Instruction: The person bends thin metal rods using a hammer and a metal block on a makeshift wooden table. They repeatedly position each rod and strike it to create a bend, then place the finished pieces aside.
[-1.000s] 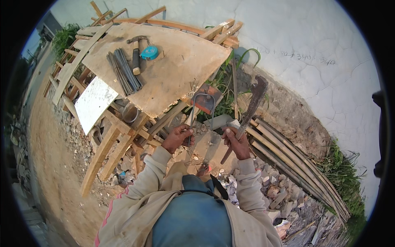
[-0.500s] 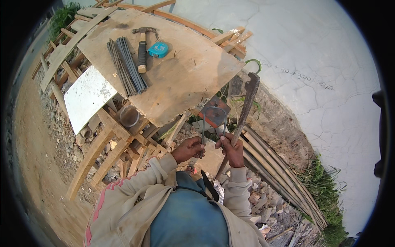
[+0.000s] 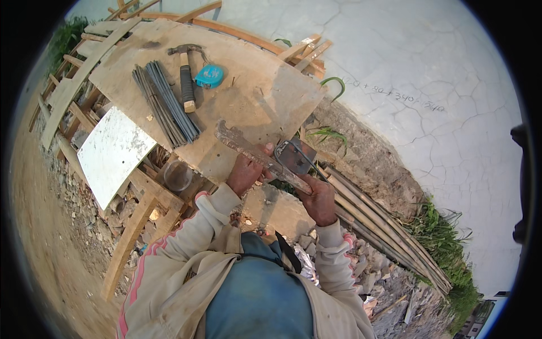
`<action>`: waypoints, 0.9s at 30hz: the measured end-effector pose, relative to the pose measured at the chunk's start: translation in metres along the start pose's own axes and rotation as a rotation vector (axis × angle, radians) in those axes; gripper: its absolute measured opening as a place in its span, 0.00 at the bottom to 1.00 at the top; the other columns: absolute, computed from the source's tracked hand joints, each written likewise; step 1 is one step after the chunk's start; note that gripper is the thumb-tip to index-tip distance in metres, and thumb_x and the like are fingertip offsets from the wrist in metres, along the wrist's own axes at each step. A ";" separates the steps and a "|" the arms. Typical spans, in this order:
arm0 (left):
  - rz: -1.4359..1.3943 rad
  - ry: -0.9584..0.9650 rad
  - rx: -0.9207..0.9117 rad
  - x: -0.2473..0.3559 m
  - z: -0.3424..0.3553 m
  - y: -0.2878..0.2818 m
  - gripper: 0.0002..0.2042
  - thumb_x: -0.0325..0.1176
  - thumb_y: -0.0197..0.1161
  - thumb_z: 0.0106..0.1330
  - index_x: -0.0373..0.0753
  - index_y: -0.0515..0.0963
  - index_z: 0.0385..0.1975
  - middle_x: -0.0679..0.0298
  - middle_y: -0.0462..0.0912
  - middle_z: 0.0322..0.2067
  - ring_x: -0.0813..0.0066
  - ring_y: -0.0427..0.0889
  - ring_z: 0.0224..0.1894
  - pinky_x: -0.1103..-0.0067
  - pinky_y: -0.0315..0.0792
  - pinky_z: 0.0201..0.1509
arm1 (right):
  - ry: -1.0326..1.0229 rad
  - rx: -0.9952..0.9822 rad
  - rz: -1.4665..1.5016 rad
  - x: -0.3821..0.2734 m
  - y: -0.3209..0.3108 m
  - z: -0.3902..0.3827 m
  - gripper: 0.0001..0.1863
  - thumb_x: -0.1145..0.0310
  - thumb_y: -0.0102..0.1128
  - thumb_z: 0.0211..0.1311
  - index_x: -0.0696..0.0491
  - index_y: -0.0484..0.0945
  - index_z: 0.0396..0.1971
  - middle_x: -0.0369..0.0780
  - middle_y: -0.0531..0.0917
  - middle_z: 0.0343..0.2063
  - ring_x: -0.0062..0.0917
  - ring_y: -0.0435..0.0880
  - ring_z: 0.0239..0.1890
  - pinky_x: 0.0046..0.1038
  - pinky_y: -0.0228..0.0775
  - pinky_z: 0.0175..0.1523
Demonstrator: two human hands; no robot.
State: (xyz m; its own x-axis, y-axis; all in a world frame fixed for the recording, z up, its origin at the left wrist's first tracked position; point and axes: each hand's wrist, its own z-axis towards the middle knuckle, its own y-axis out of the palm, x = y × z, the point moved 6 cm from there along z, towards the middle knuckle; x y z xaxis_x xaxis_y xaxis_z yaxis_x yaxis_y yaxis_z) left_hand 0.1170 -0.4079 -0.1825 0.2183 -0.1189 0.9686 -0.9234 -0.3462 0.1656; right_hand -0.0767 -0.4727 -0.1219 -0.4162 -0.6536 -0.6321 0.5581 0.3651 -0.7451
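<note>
A rusty, notched metal bar [image 3: 251, 147], like a rebar bending wrench, slants across in front of me, its notched end up and left. My left hand [image 3: 245, 174] is closed at the bar's middle, its fingers partly hidden behind the bar. At the lower end, my right hand [image 3: 319, 202] is wrapped round the bar. A bent thin steel rod [image 3: 309, 160] reaches up from my right hand, looping in front of a rusty reddish plate [image 3: 296, 157]. On the board beyond lie two bundles of cut rods [image 3: 169, 101], a claw hammer [image 3: 187, 82] and a blue tape measure [image 3: 209, 75].
The plywood board [image 3: 237, 96] rests on a timber frame [image 3: 130, 237]. A white panel [image 3: 116, 152] and a clear round container [image 3: 178, 175] are at left. Bamboo poles [image 3: 384, 226] lie beside the rubble [image 3: 367, 263] at right. A cracked pale wall [image 3: 418, 62] rises behind.
The bar has swung from upright at my right to slanting up-left across my hands. My left hand has moved from the bent rod to the bar. The rod has tilted to the right.
</note>
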 end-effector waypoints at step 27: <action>1.507 0.257 0.376 0.014 0.019 0.042 0.12 0.32 0.60 0.60 0.41 0.79 0.43 0.52 0.83 0.35 0.54 0.86 0.34 0.63 0.80 0.33 | 0.235 -0.279 0.342 0.096 -0.029 -0.048 0.20 0.59 0.69 0.62 0.57 0.82 0.47 0.46 0.82 0.24 0.33 0.81 0.27 0.32 0.73 0.36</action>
State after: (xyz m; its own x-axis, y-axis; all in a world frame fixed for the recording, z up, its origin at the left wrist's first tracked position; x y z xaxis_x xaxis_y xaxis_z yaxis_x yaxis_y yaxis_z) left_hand 0.0876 -0.4415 -0.1657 -0.8875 -0.4127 0.2052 -0.0972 -0.2676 -0.9586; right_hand -0.1675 -0.5145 -0.1714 -0.4112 -0.3102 -0.8571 0.4911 0.7168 -0.4950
